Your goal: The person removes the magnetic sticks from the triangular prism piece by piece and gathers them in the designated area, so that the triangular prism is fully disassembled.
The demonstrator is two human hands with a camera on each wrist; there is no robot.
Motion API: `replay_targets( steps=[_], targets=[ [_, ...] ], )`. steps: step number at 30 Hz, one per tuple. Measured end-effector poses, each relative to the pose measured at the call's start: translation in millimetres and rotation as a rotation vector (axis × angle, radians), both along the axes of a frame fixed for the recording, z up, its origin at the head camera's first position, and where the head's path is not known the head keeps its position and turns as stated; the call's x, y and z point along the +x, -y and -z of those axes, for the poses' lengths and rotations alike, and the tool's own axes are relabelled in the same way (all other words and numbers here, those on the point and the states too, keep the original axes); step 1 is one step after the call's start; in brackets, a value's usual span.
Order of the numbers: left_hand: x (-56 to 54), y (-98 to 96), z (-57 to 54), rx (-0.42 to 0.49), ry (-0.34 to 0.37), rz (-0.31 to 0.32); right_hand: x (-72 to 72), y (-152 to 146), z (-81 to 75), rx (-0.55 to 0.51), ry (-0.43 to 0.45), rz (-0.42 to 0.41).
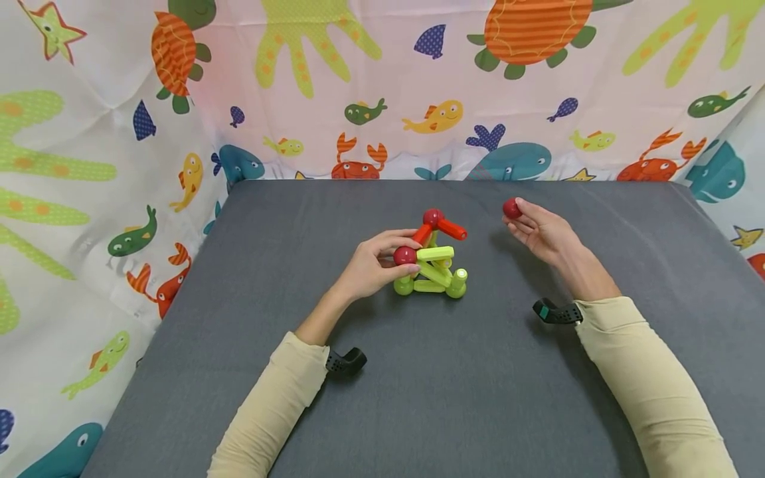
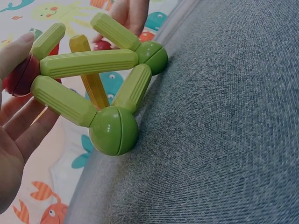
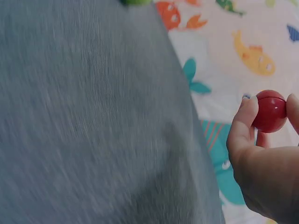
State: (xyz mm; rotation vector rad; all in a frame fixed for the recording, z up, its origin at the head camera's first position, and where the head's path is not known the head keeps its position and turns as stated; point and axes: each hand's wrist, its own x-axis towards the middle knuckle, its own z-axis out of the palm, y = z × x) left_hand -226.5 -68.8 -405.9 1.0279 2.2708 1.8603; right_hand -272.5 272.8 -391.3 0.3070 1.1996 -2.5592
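A small frame of light-green rods [image 1: 435,253] and balls stands on the table, probably a magnetic building set. My left hand [image 1: 370,265] grips a red ball [image 1: 404,256] at its near left corner, thumb and fingers around it. Another red ball [image 1: 433,218] tops the frame, with a red rod [image 1: 452,230] pointing out to the right. Seen from the left wrist, two green balls [image 2: 113,131] form lower corners and a yellow rod [image 2: 93,84] slants behind. To the right, my right hand [image 1: 546,236] pinches a loose red ball [image 3: 270,112] between thumb and fingertips, above the table.
Dark grey cloth covers the table [image 1: 430,385]. Behind its far edge hangs a white curtain [image 1: 406,153] printed with sea animals, which also runs down the left side. Each wrist carries a black camera mount [image 1: 557,312].
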Motion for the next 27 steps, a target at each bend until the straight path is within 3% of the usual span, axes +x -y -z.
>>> replay_targets(
  steps=[6, 11, 27],
  targets=[
    [0.2, 1.5, 0.4, -0.014, -0.017, -0.006, -13.4, -13.2, 5.1, 0.074, 0.061, -0.003],
    [-0.4, 0.3, 2.3, -0.013, -0.032, -0.002, -21.3, -18.9, 13.5, 0.173, 0.055, -0.003],
    [-0.9, -0.8, 2.6, 0.009, -0.032, 0.009, -60.6, 8.7, 26.1, 0.669, -0.031, -0.034]
  ],
)
